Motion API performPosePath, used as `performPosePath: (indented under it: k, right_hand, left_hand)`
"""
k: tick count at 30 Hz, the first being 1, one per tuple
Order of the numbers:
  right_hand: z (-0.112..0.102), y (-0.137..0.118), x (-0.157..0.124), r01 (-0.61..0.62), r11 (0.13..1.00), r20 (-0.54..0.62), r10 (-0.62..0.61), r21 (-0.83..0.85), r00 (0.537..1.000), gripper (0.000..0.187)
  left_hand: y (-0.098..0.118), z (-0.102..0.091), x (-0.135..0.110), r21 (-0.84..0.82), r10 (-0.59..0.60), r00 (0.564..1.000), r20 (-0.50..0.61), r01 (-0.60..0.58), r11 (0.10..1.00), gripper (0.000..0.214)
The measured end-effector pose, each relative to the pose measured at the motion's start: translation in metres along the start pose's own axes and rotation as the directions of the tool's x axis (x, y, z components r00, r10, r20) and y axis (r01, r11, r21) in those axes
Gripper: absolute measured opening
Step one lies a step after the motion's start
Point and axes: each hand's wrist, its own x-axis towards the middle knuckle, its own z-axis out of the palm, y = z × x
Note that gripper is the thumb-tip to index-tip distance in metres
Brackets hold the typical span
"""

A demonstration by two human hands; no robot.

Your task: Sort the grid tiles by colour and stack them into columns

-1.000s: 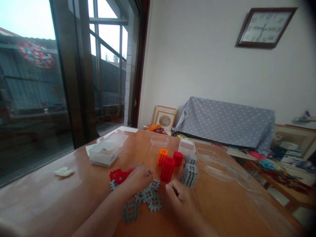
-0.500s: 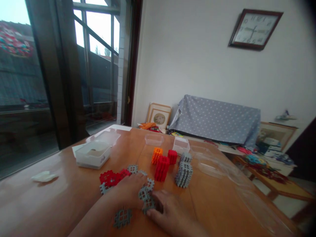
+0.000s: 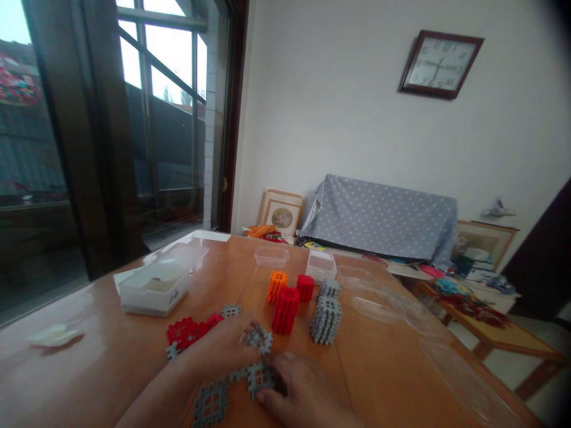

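My left hand [image 3: 238, 342] reaches forward across the table, its fingers closed at a grey notched building tile [image 3: 264, 340]; the fingertips are partly hidden. Just right of it, my right hand [image 3: 301, 386] grips the edge of another grey building tile [image 3: 257, 380] between thumb and fingers. A loose grey tile [image 3: 210, 404] lies below my left forearm. Beyond that forearm are red tiles [image 3: 185, 333], partly covered by it, and a further grey tile [image 3: 232, 310].
Ahead stand stacks of tiles: orange [image 3: 277, 287], tall red [image 3: 285, 312], short red [image 3: 305, 288] and grey [image 3: 326, 321]. A white tub [image 3: 156, 291] is at left, near a crumpled tissue [image 3: 56, 336]. Clear plastic trays [image 3: 375, 303] lie to the right.
The head view has shifted slightly. My hands have drawn a little apart, and the two grey tiles that overlapped between them are now separate, one at each hand.
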Motion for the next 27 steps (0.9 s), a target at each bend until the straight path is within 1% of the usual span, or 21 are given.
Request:
performPosePath:
  k: [1, 2, 3, 4, 6, 7, 8, 9, 11, 13, 15, 18, 20, 22, 24, 27]
  right_hand:
    - [-0.001, 0.000, 0.000, -0.004, 1.000, -0.001, 0.004, 0.023, 1.000, 0.027]
    - [-0.001, 0.001, 0.000, -0.007, 0.999, -0.001, 0.007, 0.049, 1.000, 0.026]
    - [-0.001, 0.002, 0.001, -0.008, 0.997, -0.003, 0.008, 0.076, 1.000, 0.024]
    - [0.000, 0.004, 0.001, -0.005, 0.995, -0.009, 0.006, 0.100, 1.000, 0.021]
    - [0.003, 0.008, 0.002, 0.007, 0.991, -0.044, -0.001, 0.132, 0.999, 0.017]
    - [0.004, 0.010, 0.003, 0.008, 0.990, -0.070, 0.002, 0.144, 0.998, 0.017]
    - [0.005, 0.011, 0.004, 0.007, 0.988, -0.100, 0.009, 0.156, 0.995, 0.017]
    - [0.006, 0.013, 0.005, 0.003, 0.986, -0.133, 0.020, 0.169, 0.991, 0.018]
    - [0.007, 0.015, 0.005, 0.002, 0.980, -0.195, 0.037, 0.199, 0.980, 0.019]
    - [0.007, 0.017, 0.006, 0.004, 0.973, -0.245, 0.054, 0.232, 0.968, 0.021]
    - [0.007, 0.020, 0.005, -0.011, 0.965, -0.265, 0.083, 0.263, 0.961, 0.023]
    - [0.010, 0.025, 0.005, -0.026, 0.945, -0.307, 0.131, 0.325, 0.942, 0.028]
    - [0.012, 0.027, 0.006, -0.017, 0.925, -0.355, 0.163, 0.381, 0.921, 0.031]
    - [0.013, 0.026, 0.006, -0.012, 0.900, -0.374, 0.193, 0.435, 0.907, 0.031]
    - [0.010, 0.023, 0.006, -0.009, 0.874, -0.345, 0.201, 0.486, 0.917, 0.028]
    - [0.004, 0.018, 0.006, 0.020, 0.843, -0.339, 0.194, 0.537, 0.920, 0.028]
  left_hand:
    - [0.004, 0.000, 0.001, -0.134, -0.027, 1.000, -0.009, 0.026, 0.991, 0.034]
    - [0.009, 0.000, 0.001, -0.265, -0.048, 0.999, -0.009, 0.044, 0.963, 0.036]
    - [0.014, 0.001, 0.001, -0.404, -0.053, 0.998, 0.016, 0.055, 0.913, 0.036]
    - [0.018, 0.002, 0.001, -0.543, -0.038, 0.998, 0.051, 0.059, 0.838, 0.035]
    - [0.025, 0.005, 0.001, -0.764, 0.026, 0.995, 0.091, 0.053, 0.643, 0.032]
    - [0.026, 0.008, 0.001, -0.831, 0.049, 0.994, 0.100, 0.056, 0.553, 0.032]
    - [0.026, 0.011, 0.002, -0.872, 0.059, 0.992, 0.109, 0.067, 0.485, 0.033]
    - [0.026, 0.013, 0.003, -0.896, 0.061, 0.990, 0.126, 0.087, 0.435, 0.033]
    - [0.023, 0.019, 0.004, -0.918, 0.062, 0.984, 0.169, 0.134, 0.374, 0.035]
    - [0.022, 0.023, 0.005, -0.928, 0.068, 0.977, 0.202, 0.169, 0.331, 0.037]
    - [0.022, 0.026, 0.006, -0.935, 0.067, 0.973, 0.223, 0.194, 0.296, 0.037]
    - [0.023, 0.030, 0.006, -0.937, 0.039, 0.971, 0.235, 0.216, 0.275, 0.035]
    - [0.024, 0.032, 0.007, -0.935, 0.015, 0.973, 0.232, 0.218, 0.278, 0.034]
    - [0.024, 0.034, 0.008, -0.935, 0.004, 0.977, 0.215, 0.204, 0.291, 0.033]
    - [0.025, 0.037, 0.008, -0.934, -0.004, 0.982, 0.188, 0.180, 0.309, 0.030]
    - [0.028, 0.043, 0.006, -0.922, -0.002, 0.987, 0.162, 0.152, 0.357, 0.021]
